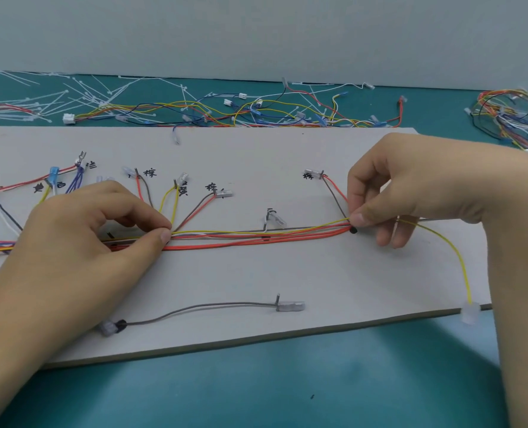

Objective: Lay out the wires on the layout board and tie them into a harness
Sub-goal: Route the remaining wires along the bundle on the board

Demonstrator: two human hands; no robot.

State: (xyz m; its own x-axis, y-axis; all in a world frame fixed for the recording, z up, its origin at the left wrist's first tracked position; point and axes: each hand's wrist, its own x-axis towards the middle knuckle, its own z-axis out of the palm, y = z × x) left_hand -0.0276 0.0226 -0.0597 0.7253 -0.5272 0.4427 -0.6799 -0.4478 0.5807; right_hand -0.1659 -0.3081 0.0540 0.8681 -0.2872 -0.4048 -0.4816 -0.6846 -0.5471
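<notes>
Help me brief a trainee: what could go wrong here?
No tie shows on the wire bundle between the left hand and right hand; releasing either pinch could splay it. The yellow wire ends in a white connector hanging past the layout board edge; it might drag that wire loose.

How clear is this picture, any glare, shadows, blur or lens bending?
Head view: light is soft and even, with no glare on the board; same view, a broad soft shadow darkens the mat in front of it; same view, the loose wires at the back look slightly soft, and the right forearm looks stretched at the edge.
</notes>
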